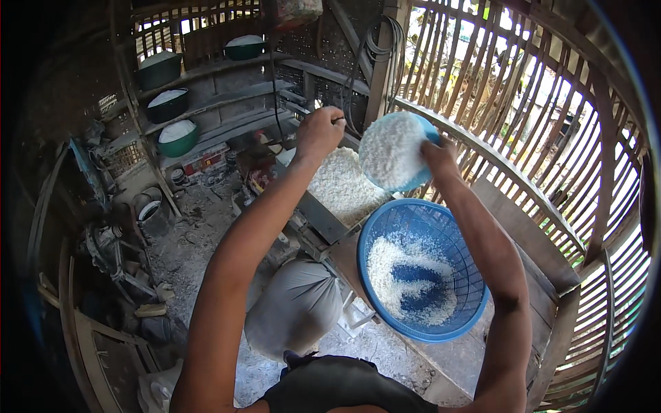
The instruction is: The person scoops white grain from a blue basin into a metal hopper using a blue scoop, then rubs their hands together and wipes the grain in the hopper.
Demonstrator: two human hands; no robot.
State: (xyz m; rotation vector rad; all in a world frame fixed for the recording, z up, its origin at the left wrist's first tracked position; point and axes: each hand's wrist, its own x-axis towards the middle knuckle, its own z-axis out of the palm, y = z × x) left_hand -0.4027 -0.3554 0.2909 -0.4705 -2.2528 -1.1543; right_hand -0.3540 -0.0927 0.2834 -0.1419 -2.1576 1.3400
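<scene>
My right hand [441, 157] grips the rim of a light blue bowl [432, 131]. The bowl is tilted and heaped with white, rice-like grains [392, 153], slightly blurred by motion, above the right end of a hopper. More of the same white grains [344, 182] fill that metal-sided hopper [323, 219]. My left hand [320, 135] is raised over the hopper's far side, its fingers closed round a small dark thing that I cannot make out. Below the bowl, a blue plastic basket [370, 289] holds a thinner layer of the grains, with its bottom partly showing.
Tubs of white powder [178, 143] stand on wooden shelves at the back left. A tied grey sack [292, 310] bulges near my body, below the hopper. A slatted wall [544, 124] curves along the right. Machine parts and buckets [153, 213] clutter the dusty floor at left.
</scene>
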